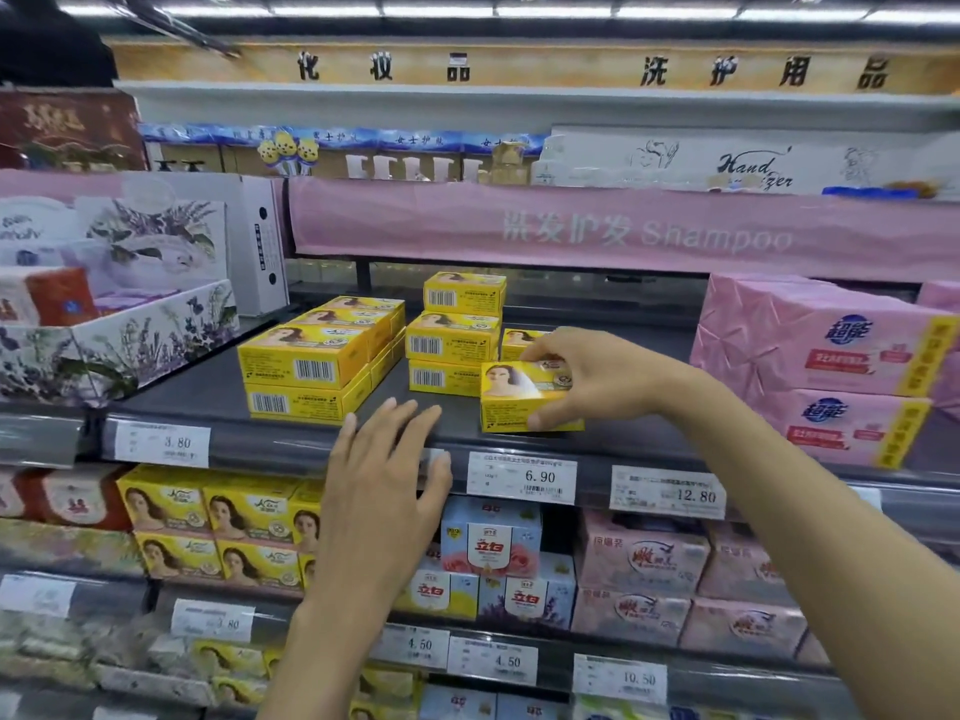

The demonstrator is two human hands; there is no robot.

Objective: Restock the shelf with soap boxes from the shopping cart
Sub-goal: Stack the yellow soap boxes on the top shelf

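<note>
the right hand (pixel 597 376) held one yellow soap box (pixel 524 397) at the front of the dark shelf (pixel 208 387). its thumb lay on the near long side and its fingers curled over the top to the far edge. the box sat level with its printed face up, just in front of the middle stack (pixel 454 335) of the same boxes. whether its base rested on the shelf or hung just above it could not be told.

the left hand (pixel 384 480) held nothing. its fingers were straight and a little spread, with the tips at the shelf's front lip near the 6.90 price tag (pixel 522 478). a longer stack (pixel 311 366) stood to the left, and pink wrapped packs (pixel 831 366) filled the right end of the shelf. the shopping cart was out of view.

the box looked like thin card around a solid bar, so it was probably light enough for one hand, dense for its size and stiff along its edges. the glossy print might have been a little slippery. a pinch across the two long sides, as the right hand had it, seemed the surest hold. the end flaps were likely the weak spot, and pressing there could have popped them open. the corners would dent if knocked against a neighbour, so it wanted setting down flat and sliding back, with the free hand there to square the row.
</note>
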